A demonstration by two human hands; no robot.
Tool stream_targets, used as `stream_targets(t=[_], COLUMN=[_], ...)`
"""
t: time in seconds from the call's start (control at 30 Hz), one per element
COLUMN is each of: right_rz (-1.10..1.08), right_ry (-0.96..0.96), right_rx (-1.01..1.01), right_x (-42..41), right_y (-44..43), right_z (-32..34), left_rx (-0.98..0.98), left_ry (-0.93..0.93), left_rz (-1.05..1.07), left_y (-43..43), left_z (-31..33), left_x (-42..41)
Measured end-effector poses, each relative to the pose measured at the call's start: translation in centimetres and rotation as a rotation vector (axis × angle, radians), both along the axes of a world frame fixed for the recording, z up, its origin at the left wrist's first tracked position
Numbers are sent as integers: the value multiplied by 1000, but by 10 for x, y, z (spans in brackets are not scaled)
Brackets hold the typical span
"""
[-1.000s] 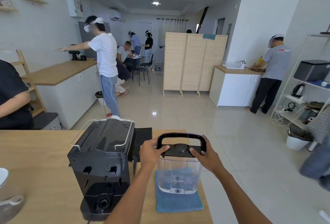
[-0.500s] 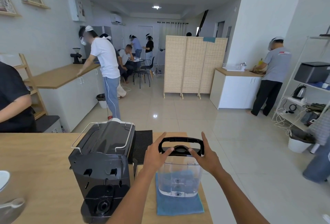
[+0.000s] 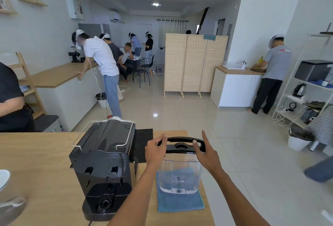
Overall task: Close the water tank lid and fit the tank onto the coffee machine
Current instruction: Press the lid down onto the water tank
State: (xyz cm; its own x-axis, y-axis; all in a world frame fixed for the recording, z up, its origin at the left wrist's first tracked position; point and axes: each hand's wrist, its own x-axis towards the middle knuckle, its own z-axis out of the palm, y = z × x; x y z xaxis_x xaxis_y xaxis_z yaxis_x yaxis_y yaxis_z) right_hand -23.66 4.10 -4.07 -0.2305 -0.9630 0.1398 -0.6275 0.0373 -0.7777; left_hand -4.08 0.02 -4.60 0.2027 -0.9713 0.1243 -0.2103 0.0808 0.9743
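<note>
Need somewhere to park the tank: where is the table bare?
Widest bare table lies left of the coffee machine, up to the spoon and dish. The right end is crowded: cloth, tank, mat.

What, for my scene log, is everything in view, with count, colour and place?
table: 1, light wood, foreground
coffee machine: 1, black, on the table
mat: 1, black, behind the machine
cloth: 1, blue, table's near right
water tank: 1, clear with black lid, on the cloth, right of the machine
handle: 1, black, over the lid
folding screen: 1, beige, mid-room
kettle: 1, dark, far right
other people: several, around the room
left hand: 1, grips the handle's left end
right hand: 1, thumb on the handle's right end, forefinger raised
</note>
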Motion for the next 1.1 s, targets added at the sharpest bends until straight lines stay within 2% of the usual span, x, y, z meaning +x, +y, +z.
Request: stream_targets(t=[0.17, 0.43, 0.63, 0.8, 0.93, 1.1], right_rz=[-32, -77, -97, -21, 37, 119], right_ry=[-48, -65, -213, -308, -255, -19], right_rx=[-1, 3, 33, 72, 70, 46], right_x=[4, 8, 4, -1, -4, 5], right_y=[0, 0, -8, -5, 6, 18], right_z=[4, 6, 1, 0, -8, -23], left_rx=[127, 206, 189, 109, 92, 144], left_ry=[-16, -29, -18, 28, -16, -265], left_rz=[-83, -193, -232, -239, -244, -342], left_y=[-4, -6, -3, 8, 16, 19], left_z=[-3, -4, 0, -5, -14, -33], left_x=[-2, 2, 5, 2, 3, 11])
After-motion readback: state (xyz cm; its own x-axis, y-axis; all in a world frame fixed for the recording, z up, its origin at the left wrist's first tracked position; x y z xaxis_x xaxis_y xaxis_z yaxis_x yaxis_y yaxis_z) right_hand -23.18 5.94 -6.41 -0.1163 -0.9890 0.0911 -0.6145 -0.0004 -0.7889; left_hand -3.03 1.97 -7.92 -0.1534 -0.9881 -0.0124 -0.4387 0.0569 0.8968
